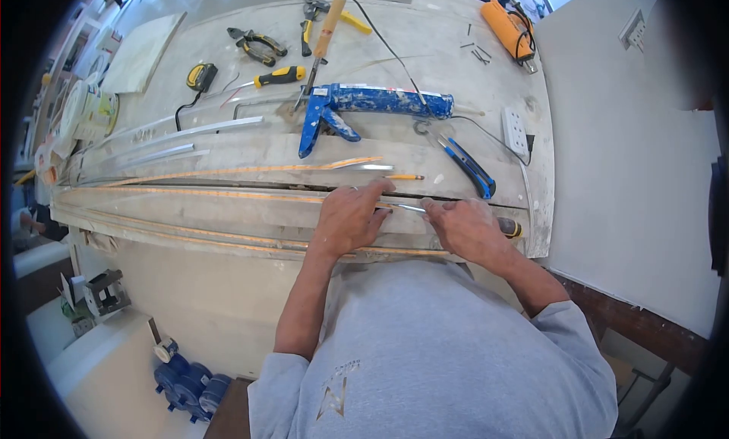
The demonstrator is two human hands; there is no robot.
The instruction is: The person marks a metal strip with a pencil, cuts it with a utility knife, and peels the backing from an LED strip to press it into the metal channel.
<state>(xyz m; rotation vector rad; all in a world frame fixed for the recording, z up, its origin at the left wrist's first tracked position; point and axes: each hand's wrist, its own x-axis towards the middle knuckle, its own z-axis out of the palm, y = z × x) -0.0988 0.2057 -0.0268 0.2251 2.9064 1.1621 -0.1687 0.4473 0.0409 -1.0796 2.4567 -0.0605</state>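
My left hand [351, 217] is closed around the end of a long thin orange-striped strip [228, 194], which looks like an LED strip. In my right hand [472, 230] is a screwdriver [509, 227]; its dark handle with a yellow end sticks out to the right, and its metal shaft points left toward my left fingers. The fingers hide where the tip meets the strip. A pencil [406, 177] lies just beyond my hands. Beyond my right hand is a blue utility knife [468, 168].
On the worn table [456, 52] lie a blue caulking gun [380, 100], pliers [258, 46], a tape measure [201, 77], another screwdriver [279, 76], several metal channels [220, 127] and loose screws [478, 54]. An orange corded tool [507, 31] and power strip [515, 131] are at right.
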